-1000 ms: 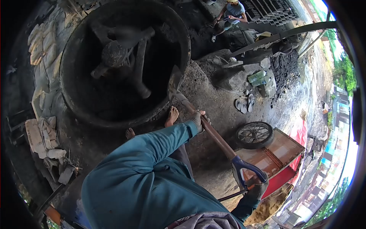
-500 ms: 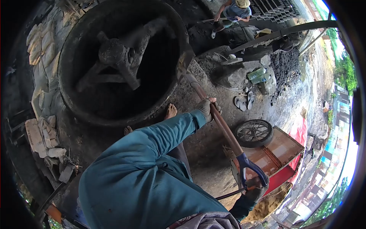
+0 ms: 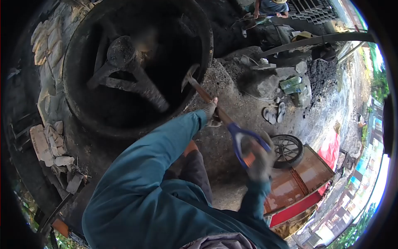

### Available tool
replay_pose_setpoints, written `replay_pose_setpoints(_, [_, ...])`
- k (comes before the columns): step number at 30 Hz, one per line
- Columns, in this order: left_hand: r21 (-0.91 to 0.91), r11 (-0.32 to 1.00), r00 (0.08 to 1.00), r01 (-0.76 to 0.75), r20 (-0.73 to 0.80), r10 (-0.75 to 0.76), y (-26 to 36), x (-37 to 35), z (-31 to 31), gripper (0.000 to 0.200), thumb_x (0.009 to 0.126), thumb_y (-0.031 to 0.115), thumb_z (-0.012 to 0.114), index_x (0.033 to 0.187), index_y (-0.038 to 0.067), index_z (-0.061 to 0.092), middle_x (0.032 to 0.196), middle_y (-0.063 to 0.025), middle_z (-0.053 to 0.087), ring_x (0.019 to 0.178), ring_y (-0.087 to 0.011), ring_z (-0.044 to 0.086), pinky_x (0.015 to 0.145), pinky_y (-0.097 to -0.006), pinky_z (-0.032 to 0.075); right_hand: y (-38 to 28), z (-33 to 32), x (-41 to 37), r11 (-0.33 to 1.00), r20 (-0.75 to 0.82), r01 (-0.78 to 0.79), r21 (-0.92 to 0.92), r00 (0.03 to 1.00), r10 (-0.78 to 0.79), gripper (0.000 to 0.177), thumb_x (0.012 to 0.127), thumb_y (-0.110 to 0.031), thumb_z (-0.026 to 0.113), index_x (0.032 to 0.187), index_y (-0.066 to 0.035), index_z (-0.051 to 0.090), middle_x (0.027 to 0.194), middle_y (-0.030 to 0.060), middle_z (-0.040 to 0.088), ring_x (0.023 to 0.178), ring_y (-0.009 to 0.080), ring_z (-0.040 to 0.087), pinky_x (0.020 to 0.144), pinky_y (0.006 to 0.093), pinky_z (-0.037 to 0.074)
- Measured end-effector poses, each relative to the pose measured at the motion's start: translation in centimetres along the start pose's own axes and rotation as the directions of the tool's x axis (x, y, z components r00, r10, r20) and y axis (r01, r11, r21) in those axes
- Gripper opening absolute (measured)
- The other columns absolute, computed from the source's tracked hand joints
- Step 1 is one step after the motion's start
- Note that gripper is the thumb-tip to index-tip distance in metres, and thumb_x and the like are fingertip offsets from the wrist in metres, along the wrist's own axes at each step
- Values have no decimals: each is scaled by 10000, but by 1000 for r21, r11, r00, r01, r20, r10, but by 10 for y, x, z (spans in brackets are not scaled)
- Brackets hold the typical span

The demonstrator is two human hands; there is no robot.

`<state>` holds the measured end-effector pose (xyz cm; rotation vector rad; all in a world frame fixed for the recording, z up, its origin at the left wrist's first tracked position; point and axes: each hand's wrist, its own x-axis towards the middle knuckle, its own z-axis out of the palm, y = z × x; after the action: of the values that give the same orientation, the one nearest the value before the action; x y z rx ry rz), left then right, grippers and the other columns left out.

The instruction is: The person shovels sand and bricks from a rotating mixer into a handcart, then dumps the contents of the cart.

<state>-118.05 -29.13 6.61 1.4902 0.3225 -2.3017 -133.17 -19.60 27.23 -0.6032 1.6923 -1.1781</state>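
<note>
A shovel with a brown shaft [image 3: 224, 116] and a blue D-shaped handle crosses the middle of the view. My gloved left hand [image 3: 212, 115] is wrapped round the shaft in its lower half. My gloved right hand [image 3: 261, 161], smeared by motion, grips the handle end. The shovel's blade [image 3: 189, 78] is tilted just inside the rim of a large round mixing pan [image 3: 209, 45], seen partly edge-on. Inside that dark pan, a central hub [image 3: 121, 52] carries several thick arms. What lies on the pan's floor is too dark to make out.
A wheel [image 3: 287, 150] rests against a reddish-brown cart [image 3: 304, 182] at right. Slippers [image 3: 274, 113], stones and green bottles [image 3: 293, 84] lie beyond the shaft. Stacked sacks [image 3: 45, 43] line the left. Another person [image 3: 271, 7] works at the top.
Both hands have pushed the shovel toward the pan, and its blade has moved from the rim to inside it. My right hand has swung up and left. The pan's arms have turned.
</note>
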Motion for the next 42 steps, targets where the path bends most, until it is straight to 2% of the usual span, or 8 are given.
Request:
replay_pose_setpoints(4, [495, 868, 960, -29, -227, 162, -17, 48, -78, 401, 1023, 503, 474, 957, 121, 579, 788, -62, 597, 569, -235, 617, 493, -432, 463, 202, 113, 145, 595, -195, -181, -783, 980, 41, 488, 769, -164, 727, 1223, -11, 630, 1115, 194, 692, 1062, 301, 676, 924, 372, 524])
replay_pose_setpoints(5, [91, 991, 982, 95, -173, -78, -37, 74, -109, 426, 1024, 513, 461, 1074, 107, 581, 848, -54, 599, 636, -236, 632, 595, -464, 504, 219, 128, 173, 747, -61, -103, -657, 995, 83, 483, 765, -173, 721, 1215, -20, 636, 1134, 196, 688, 1077, 296, 674, 929, 364, 521])
replay_pose_setpoints(7, [-52, 997, 945, -61, 320, 75, -134, 182, -224, 531, 1010, 602, 423, 1241, 142, 556, 928, -59, 614, 772, -281, 644, 777, -504, 509, 233, 120, 159, 864, 70, -82, -497, 989, 134, 492, 758, -181, 722, 1218, -26, 638, 1153, 191, 687, 1074, 289, 676, 932, 352, 519])
replay_pose_setpoints(13, [-447, 893, 983, 54, 181, 31, -72, 6, -105, 738, 957, 676, 481, 1404, 89, 476, 1069, -85, 615, 994, -328, 639, 955, -576, 468, 23, 40, -40, 966, 89, -178, -188, 976, 197, 623, 727, -66, 771, 1316, 41, 599, 1197, 154, 677, 1015, 174, 661, 886, 309, 533])
replay_pose_setpoints(14, [-623, 781, 997, -29, 35, 65, -58, -9, -80, 507, 982, 514, 571, 1276, 106, 502, 917, -90, 612, 786, -302, 639, 849, -546, 514, 3, -6, -56, 971, 113, -129, -202, 982, 154, 666, 716, -93, 804, 1327, 55, 584, 1147, 162, 684, 996, 206, 670, 861, 319, 547])
replay_pose_setpoints(21, [-574, 817, 999, 45, 48, -21, -87, -5, -24, 192, 920, 181, 646, 808, 112, 507, 685, -72, 533, 604, -272, 563, 732, -505, 528, -30, -225, -145, 955, -100, -39, -294, 995, 10, 609, 744, -284, 839, 1217, 37, 629, 920, 134, 698, 637, 196, 674, 533, 310, 541])
replay_pose_setpoints(25, [-579, 807, 981, 113, 192, 1, -90, -19, -4, 172, 865, 114, 652, 770, 99, 509, 653, -63, 526, 602, -264, 567, 720, -500, 525, -38, -219, -180, 993, -135, 5, -122, 991, -22, 449, 793, -215, 826, 1140, -4, 634, 647, 82, 633, 432, 199, 581, 391, 343, 498])
replay_pose_setpoints(42, [-610, 790, 804, -54, 443, 397, 5, -79, 59, 206, 883, 161, 686, 806, 102, 504, 681, -66, 563, 595, -251, 587, 648, -487, 520, -42, -200, -187, 966, -110, 187, -178, 972, -209, 412, 748, -301, 856, 1017, -36, 691, 873, 29, 671, 762, 159, 652, 662, 305, 516])
